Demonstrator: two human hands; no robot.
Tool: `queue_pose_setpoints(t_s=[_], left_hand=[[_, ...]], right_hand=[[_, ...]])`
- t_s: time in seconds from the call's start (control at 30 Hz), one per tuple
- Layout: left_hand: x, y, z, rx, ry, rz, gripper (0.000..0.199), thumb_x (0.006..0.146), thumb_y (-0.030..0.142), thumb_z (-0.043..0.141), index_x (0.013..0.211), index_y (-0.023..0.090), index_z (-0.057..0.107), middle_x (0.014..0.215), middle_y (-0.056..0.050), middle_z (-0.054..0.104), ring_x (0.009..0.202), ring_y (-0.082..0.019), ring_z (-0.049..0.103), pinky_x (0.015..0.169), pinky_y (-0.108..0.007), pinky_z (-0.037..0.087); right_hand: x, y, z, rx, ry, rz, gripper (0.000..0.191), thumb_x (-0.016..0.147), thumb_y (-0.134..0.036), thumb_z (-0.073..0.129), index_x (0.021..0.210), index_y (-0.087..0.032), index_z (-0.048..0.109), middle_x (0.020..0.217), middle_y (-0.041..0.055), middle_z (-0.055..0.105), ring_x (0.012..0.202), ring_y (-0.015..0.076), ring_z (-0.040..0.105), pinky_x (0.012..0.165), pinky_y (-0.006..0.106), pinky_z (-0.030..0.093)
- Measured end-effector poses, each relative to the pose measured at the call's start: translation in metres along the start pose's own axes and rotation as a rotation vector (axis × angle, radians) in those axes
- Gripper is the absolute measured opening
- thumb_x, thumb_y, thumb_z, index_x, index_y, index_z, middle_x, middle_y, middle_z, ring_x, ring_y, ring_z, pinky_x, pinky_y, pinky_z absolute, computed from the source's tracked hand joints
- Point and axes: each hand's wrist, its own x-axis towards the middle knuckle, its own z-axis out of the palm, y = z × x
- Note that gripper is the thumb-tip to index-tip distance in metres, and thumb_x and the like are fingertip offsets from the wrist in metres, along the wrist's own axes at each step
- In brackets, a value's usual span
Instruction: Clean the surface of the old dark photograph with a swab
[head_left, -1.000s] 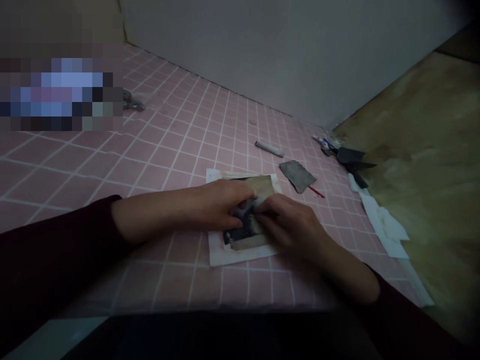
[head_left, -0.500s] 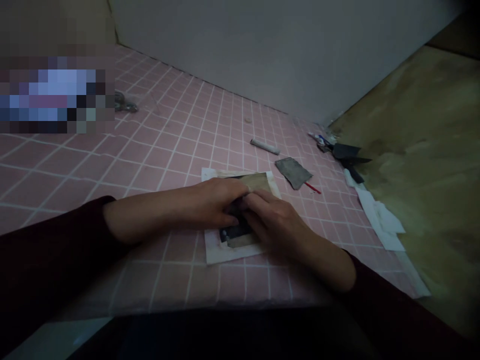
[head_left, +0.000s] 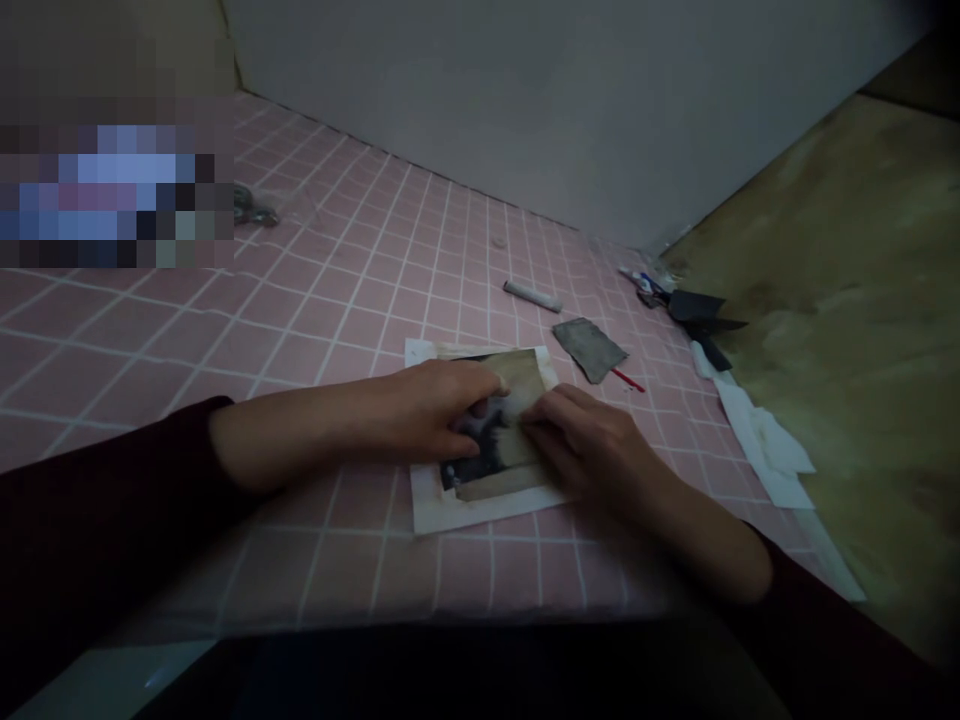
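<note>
While both hands bear on it, the dark-and-tan print (head_left: 495, 450) lies on a white paper sheet (head_left: 431, 512) | left hand (head_left: 439, 410): fingers (head_left: 480, 378) curled over its top | right hand (head_left: 592, 445): fingers (head_left: 546, 418) close together on its tan edge | pinch: cannot tell

The left hand (head_left: 439, 410) and right hand (head_left: 592, 445) both press on a dark, tan-edged print (head_left: 499, 440), their fingertips meeting near its middle. The print lies on a white paper sheet (head_left: 487, 512) on the pink-tiled desk (head_left: 315, 320). Beyond the sheet sit a white stick (head_left: 532, 296) and a grey abrasive-looking scrap (head_left: 589, 350), with a thin red-tipped stick (head_left: 628, 380) just beside the scrap. Further right of the sheet lie a black angular object (head_left: 697, 308) and crumpled white tissue (head_left: 765, 445).
</note>
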Motion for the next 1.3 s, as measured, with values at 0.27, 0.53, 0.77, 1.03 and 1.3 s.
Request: queue_pose_setpoints(t_s=[0.27, 0.53, 0.77, 1.03, 1.3], left_hand=[[-0.001, -0.001, -0.001, 0.017, 0.033, 0.012, 0.018, 0.074, 0.018, 0.064, 0.086, 0.017, 0.052, 0.082, 0.001, 0.055, 0.07, -0.013, 0.052, 0.063, -0.024, 0.037], [-0.001, -0.001, 0.0, 0.029, 0.021, 0.004, 0.019, 0.073, 0.018, 0.064, 0.088, 0.017, 0.051, 0.081, 0.001, 0.055, 0.069, -0.012, 0.051, 0.062, -0.023, 0.036], [-0.002, -0.002, 0.0, 0.014, 0.004, 0.025, 0.018, 0.074, 0.016, 0.062, 0.087, 0.018, 0.05, 0.08, 0.002, 0.054, 0.066, -0.012, 0.049, 0.062, -0.024, 0.035], [-0.001, -0.003, 0.001, 0.016, 0.038, 0.032, 0.017, 0.075, 0.019, 0.062, 0.087, 0.017, 0.05, 0.082, 0.001, 0.054, 0.069, -0.012, 0.049, 0.062, -0.024, 0.036], [-0.001, -0.005, 0.002, 0.014, 0.045, 0.043, 0.017, 0.074, 0.019, 0.063, 0.085, 0.018, 0.05, 0.082, 0.001, 0.054, 0.069, -0.012, 0.05, 0.062, -0.024, 0.036]], right_hand=[[0.005, -0.008, 0.004, 0.062, -0.014, -0.063, 0.013, 0.092, -0.012, 0.043, 0.09, -0.018, 0.054, 0.087, 0.0057, 0.058, 0.077, 0.0162, 0.056, 0.068, 0.028, 0.046], [0.003, -0.006, 0.004, 0.019, 0.0, -0.029, 0.012, 0.09, -0.009, 0.045, 0.087, -0.016, 0.054, 0.085, 0.0065, 0.057, 0.076, 0.0171, 0.055, 0.067, 0.029, 0.045], [0.0, -0.003, -0.001, -0.005, -0.021, 0.023, 0.01, 0.091, -0.011, 0.047, 0.087, -0.017, 0.054, 0.082, 0.0048, 0.056, 0.072, 0.0159, 0.055, 0.064, 0.027, 0.043], [0.004, -0.005, 0.005, 0.083, -0.007, -0.055, 0.01, 0.089, -0.01, 0.045, 0.091, -0.018, 0.051, 0.085, 0.0049, 0.058, 0.075, 0.0159, 0.055, 0.067, 0.028, 0.045], [0.006, -0.009, 0.002, 0.049, -0.01, -0.05, 0.012, 0.087, -0.008, 0.045, 0.086, -0.018, 0.051, 0.084, 0.0051, 0.057, 0.074, 0.0163, 0.054, 0.066, 0.028, 0.044]])
